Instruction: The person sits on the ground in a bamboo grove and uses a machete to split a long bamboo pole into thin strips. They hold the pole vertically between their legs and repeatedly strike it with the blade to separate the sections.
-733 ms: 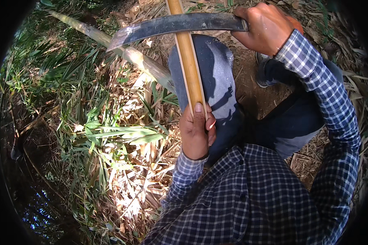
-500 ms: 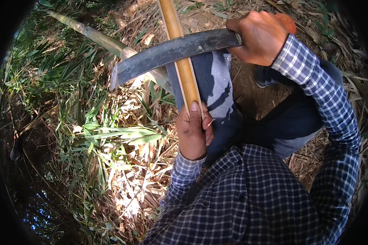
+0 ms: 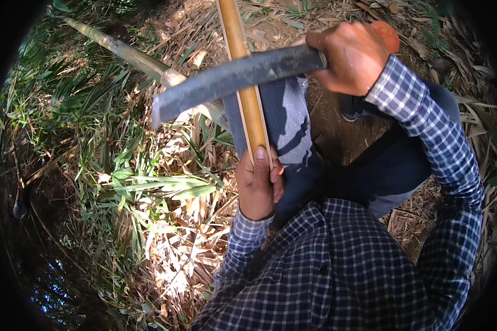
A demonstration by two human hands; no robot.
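My left hand (image 3: 258,185) is closed around the near end of a split bamboo strip (image 3: 253,118), thumb pressed on its pale hollow inner face. The strip slants up and away over my trousered leg, past the top of the picture. My right hand (image 3: 352,58) is closed round the handle of a machete (image 3: 237,77), whose orange-red butt end shows behind the fist. The long dark blade lies across the strip from right to left, its broad tip beyond the strip on the left. Whether the blade touches the strip I cannot tell.
A long bamboo pole (image 3: 127,53) runs from the upper left toward my knee. Green leaves (image 3: 171,185) and dry litter (image 3: 182,248) cover the ground to the left. Bare brown soil (image 3: 337,129) shows between my legs. Dry bamboo scraps lie at the right.
The machete and my right hand have shifted slightly nearer to me, the blade a little blurred. My left hand, with the bamboo strip, has moved slightly down and left.
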